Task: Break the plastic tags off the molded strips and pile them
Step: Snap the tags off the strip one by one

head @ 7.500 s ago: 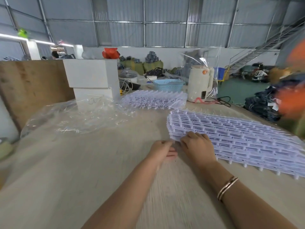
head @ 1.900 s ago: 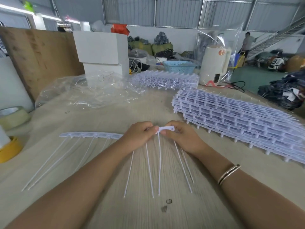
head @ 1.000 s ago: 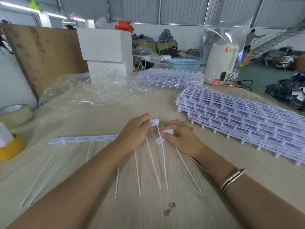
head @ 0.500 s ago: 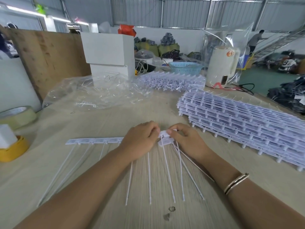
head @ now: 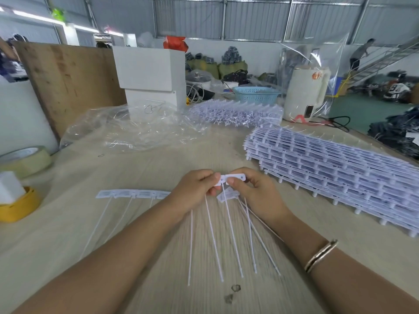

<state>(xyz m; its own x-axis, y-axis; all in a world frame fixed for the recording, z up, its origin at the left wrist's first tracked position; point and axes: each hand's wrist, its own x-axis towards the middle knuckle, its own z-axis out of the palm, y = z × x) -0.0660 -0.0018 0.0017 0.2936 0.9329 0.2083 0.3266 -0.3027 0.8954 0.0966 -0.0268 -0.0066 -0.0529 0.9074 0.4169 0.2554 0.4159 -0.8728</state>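
Note:
A white molded strip of joined tags with long thin tails runs left from my left hand, which pinches its right end. My right hand pinches the end tag right next to the left fingers, just above the table. Loose tags hang below my right fingers, their tails fanning toward me. A thick stack of molded strips lies to the right of my hands. Another heap of white tags lies further back.
Crumpled clear plastic wrap lies at the back left. A tape roll and a yellow roll with a white block sit at the left edge. White boxes, a blue basket and a cream appliance stand behind.
My hands have lifted slightly and the end tag now sticks out flat between both sets of fingertips. Before that, a strip was drawn off the stack and end tags snapped off it.

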